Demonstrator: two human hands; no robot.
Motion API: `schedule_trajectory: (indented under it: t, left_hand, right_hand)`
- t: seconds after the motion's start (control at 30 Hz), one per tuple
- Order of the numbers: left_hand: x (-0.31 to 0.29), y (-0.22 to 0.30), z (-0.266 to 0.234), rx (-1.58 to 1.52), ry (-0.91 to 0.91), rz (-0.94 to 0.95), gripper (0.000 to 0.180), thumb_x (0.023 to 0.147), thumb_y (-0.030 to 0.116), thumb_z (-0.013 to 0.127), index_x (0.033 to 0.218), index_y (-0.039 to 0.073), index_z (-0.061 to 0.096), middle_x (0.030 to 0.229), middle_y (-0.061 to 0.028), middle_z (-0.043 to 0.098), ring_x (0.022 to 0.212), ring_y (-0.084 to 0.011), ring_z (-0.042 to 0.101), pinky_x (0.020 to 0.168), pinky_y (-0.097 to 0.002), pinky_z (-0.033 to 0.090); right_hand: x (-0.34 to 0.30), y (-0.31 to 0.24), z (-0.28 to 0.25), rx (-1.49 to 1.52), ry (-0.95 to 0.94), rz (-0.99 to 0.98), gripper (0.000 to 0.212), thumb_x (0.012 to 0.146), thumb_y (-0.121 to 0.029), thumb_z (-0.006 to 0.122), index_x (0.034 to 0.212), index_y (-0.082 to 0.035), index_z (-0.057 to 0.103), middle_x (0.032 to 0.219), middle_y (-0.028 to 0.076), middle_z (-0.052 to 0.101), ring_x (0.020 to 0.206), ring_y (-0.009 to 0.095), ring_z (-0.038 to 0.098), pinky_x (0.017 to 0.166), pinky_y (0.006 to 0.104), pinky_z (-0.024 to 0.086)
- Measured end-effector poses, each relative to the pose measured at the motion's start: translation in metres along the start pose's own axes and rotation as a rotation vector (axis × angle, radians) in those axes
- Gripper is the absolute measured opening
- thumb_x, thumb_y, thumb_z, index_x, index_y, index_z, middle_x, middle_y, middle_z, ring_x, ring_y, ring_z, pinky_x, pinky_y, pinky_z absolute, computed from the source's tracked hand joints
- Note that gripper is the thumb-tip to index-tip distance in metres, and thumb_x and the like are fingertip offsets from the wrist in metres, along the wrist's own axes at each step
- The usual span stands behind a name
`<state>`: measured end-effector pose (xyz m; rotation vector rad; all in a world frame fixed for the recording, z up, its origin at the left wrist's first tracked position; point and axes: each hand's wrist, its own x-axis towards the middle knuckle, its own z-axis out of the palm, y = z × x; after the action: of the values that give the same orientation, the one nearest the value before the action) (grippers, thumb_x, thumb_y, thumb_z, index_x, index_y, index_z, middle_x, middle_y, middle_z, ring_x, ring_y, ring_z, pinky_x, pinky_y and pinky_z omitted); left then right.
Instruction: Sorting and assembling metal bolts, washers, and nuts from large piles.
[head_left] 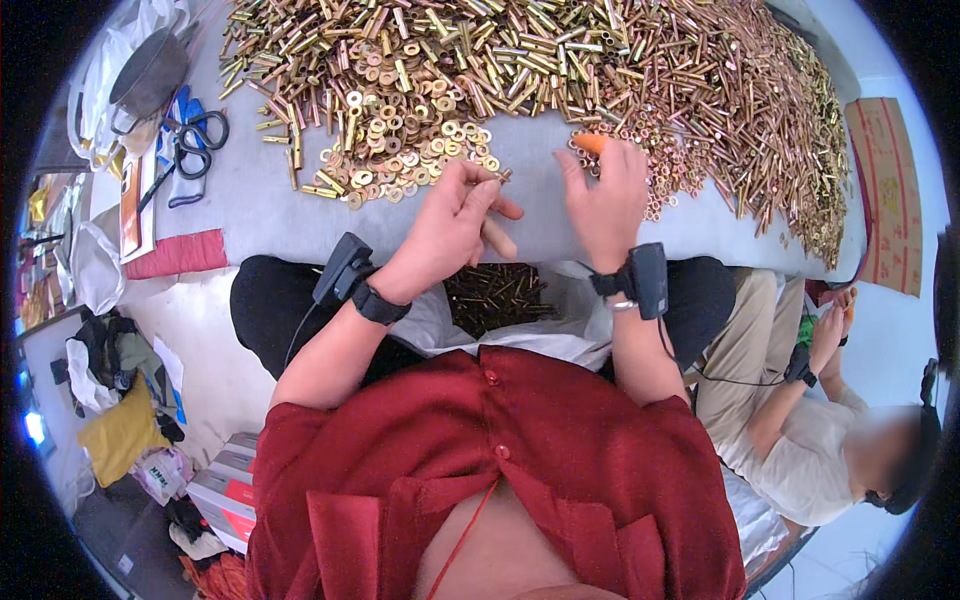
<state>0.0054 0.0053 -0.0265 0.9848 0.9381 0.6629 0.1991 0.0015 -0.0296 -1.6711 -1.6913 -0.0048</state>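
Note:
My left hand (455, 222) is closed in a pinch above the grey tabletop, just in front of the washers. Between its thumb and finger shows the end of a small brass-coloured metal part (505, 177); the rest is hidden by the fingers. One of its lower fingers looks to be in a pale cover. My right hand (612, 195) hovers at the near edge of a heap of small copper-coloured nuts (675, 170), an orange finger cot (590, 143) on one finger. Its thumb stands apart from that finger. Flat gold-coloured washers (400, 145) lie piled beyond my left hand.
Metal sleeves (530, 50) and thin rods (760, 110) heap across the back of the table (330, 235). Black scissors (190, 145) lie at the left. A white sack (420, 325) with metal parts sits between my knees. Another person (800, 430) works at the right.

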Motion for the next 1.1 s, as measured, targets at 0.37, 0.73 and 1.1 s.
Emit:
schedule_trajectory:
  t: [0.37,0.73,1.1]
  left_hand:
    - [-0.001,0.002,-0.002,0.048,0.059,0.019,0.016,0.101,0.018,0.039,0.108,0.004,0.039,0.094,-0.0156,0.066,0.054,-0.0129,0.063,0.036,-0.0191,0.038]
    - [-0.004,0.007,0.004,0.15,0.063,0.064,0.012,0.097,0.01,0.045,0.102,0.001,0.04,0.088,-0.0128,0.065,0.052,-0.0166,0.064,0.042,-0.0258,0.046]
    - [-0.003,-0.01,0.005,0.291,0.102,0.275,0.01,0.095,0.004,0.048,0.101,0.0,0.041,0.087,-0.0126,0.064,0.059,-0.0146,0.064,0.047,-0.0253,0.05]
  right_hand:
    - [0.007,-0.009,0.009,0.344,-0.208,0.243,0.013,0.078,-0.014,0.068,0.082,-0.003,0.062,0.078,0.009,0.063,0.07,0.021,0.059,0.064,0.0318,0.046]
    - [-0.021,-0.045,0.007,0.897,-0.171,0.431,0.013,0.086,-0.006,0.064,0.098,0.0,0.063,0.085,0.003,0.065,0.076,0.006,0.056,0.067,0.0216,0.046]
    - [-0.019,-0.047,-0.001,0.73,-0.239,0.331,0.013,0.085,-0.008,0.066,0.096,-0.001,0.066,0.085,0.007,0.066,0.073,0.013,0.061,0.067,0.0246,0.048]
